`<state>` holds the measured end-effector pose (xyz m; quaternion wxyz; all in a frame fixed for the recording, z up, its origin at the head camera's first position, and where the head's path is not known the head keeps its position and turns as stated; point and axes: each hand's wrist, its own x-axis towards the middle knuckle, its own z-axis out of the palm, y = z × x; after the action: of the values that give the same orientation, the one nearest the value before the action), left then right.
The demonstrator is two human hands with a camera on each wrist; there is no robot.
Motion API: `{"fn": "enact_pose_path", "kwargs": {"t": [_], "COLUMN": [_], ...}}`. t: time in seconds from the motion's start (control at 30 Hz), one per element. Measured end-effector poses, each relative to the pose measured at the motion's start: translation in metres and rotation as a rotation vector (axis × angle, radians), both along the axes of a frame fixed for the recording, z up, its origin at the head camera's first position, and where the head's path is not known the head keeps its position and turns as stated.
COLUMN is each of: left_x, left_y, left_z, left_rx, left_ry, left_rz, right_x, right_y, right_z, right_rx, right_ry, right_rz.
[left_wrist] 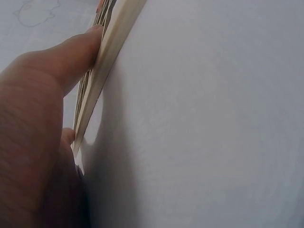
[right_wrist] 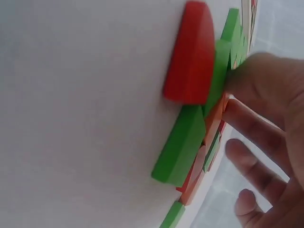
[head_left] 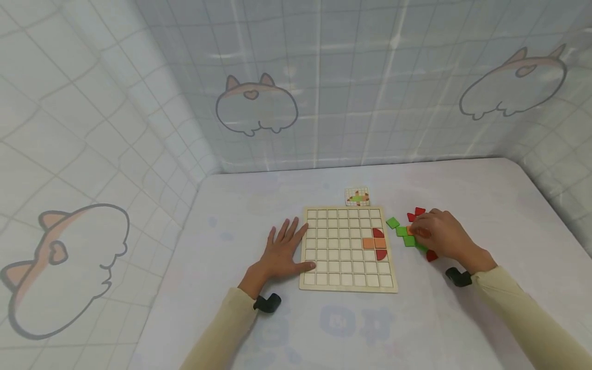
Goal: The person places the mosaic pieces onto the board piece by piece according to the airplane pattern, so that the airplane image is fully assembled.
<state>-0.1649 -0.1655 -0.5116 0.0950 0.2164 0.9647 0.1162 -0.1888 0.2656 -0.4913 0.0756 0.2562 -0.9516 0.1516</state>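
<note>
My left hand (head_left: 283, 256) rests at the left edge of a wooden grid board (head_left: 328, 285), fingers spread. Its thumb (left_wrist: 80, 54) lies on the frame in the left wrist view. Two orange square tiles (head_left: 368, 243) and two red quarter-round tiles (head_left: 381, 255) sit in cells near the board's right side. My right hand (head_left: 439, 234) is over a loose group of tiles right of the board, thumb and index finger pinching an orange square tile (head_left: 409, 230). Green square tiles (head_left: 401, 231) and red tiles (right_wrist: 192, 54) lie around those fingertips. The palm hides part of the group.
A small pattern card (head_left: 357, 196) with a coloured grid lies just beyond the board's far edge. The pale tabletop (head_left: 231, 216) meets a tiled-print backdrop (head_left: 337, 103) at the back and sides. A green tile (head_left: 393, 222) lies close to the board's right edge.
</note>
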Motion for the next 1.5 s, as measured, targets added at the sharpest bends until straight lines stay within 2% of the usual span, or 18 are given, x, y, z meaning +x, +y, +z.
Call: {"fn": "enact_pose_path", "kwargs": {"t": [0.13, 0.27, 0.47, 0.53, 0.67, 0.87, 1.27, 1.4, 1.5], "left_x": [0.000, 0.001, 0.001, 0.000, 0.000, 0.001, 0.001, 0.000, -0.001], "left_y": [0.000, 0.000, 0.000, 0.000, 0.000, 0.000, 0.000, 0.000, 0.000], "left_z": [-0.001, -0.001, -0.002, -0.002, -0.004, -0.004, -0.001, -0.001, -0.002], "left_rx": [0.000, -0.002, -0.013, -0.015, -0.015, -0.006, -0.012, -0.009, -0.009], "left_ry": [-0.003, -0.005, -0.005, -0.004, -0.001, -0.006, 0.003, 0.001, 0.006], "left_rz": [0.000, 0.000, 0.000, 0.001, 0.003, 0.006, 0.000, 0.000, -0.001], "right_x": [-0.002, -0.003, 0.001, 0.003, 0.009, 0.019, 0.027, 0.028, 0.028], "right_y": [-0.003, -0.011, -0.030, -0.038, -0.056, -0.078, -0.084, -0.085, -0.085], "right_z": [0.004, 0.005, 0.002, 0.002, 0.001, -0.002, -0.009, -0.008, -0.007], "right_rx": [0.042, 0.037, -0.041, -0.077, -0.106, -0.064, -0.109, -0.093, -0.072], "right_ry": [-0.033, -0.001, 0.149, 0.170, 0.155, 0.119, 0.166, 0.175, 0.152], "right_rz": [-0.025, -0.010, 0.139, 0.183, 0.234, 0.274, 0.367, 0.367, 0.332]}}
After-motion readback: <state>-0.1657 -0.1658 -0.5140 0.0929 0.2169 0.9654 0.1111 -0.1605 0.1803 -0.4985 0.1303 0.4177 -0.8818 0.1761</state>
